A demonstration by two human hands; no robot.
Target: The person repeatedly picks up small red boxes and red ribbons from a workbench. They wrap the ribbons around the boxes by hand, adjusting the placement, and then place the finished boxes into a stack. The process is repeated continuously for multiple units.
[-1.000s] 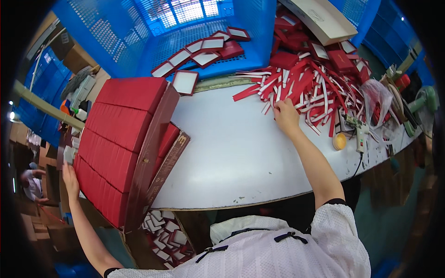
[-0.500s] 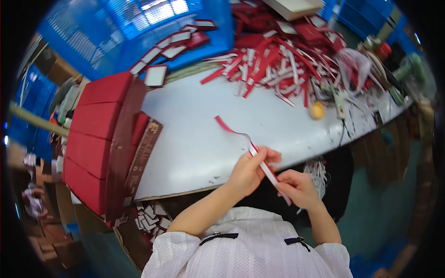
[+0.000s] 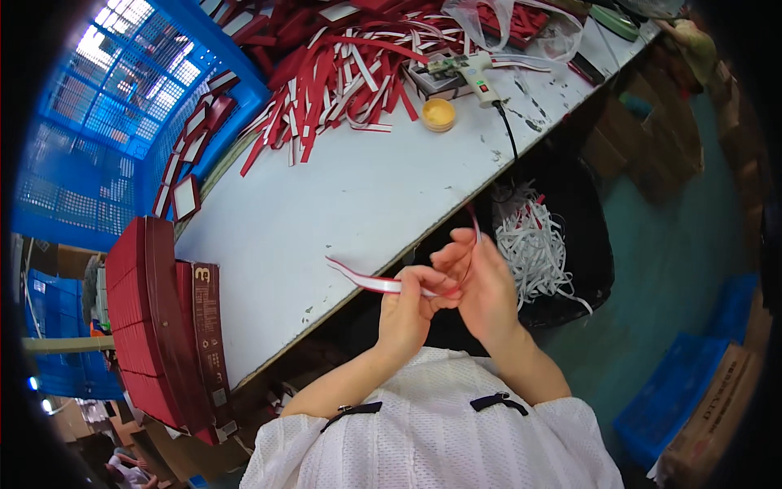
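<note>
A narrow red strip with a white face (image 3: 366, 282) stretches between my hands, just off the table's front edge. My left hand (image 3: 403, 316) pinches it between thumb and fingers, and one end sticks out leftward over the table. My right hand (image 3: 490, 289) is bent round the other part, whose thin red end rises above its fingers. The fingertips of both hands nearly meet, and the strip's middle is partly hidden there. A heap of similar red and white strips (image 3: 358, 73) lies across the table's far side.
Left stands a stack of dark red boxes (image 3: 130, 318); behind it, a blue plastic crate (image 3: 195, 49) with small red-edged white pieces. A yellow round tub (image 3: 438, 114) and a corded white device (image 3: 481, 81) sit on the white table (image 3: 285, 212). A black bin (image 3: 599, 244) holds white paper ribbons (image 3: 529, 253).
My view has turned to the right, bringing the bin into sight. My hands have drawn together, and the strip has swung from slanting away from me to lying crosswise.
</note>
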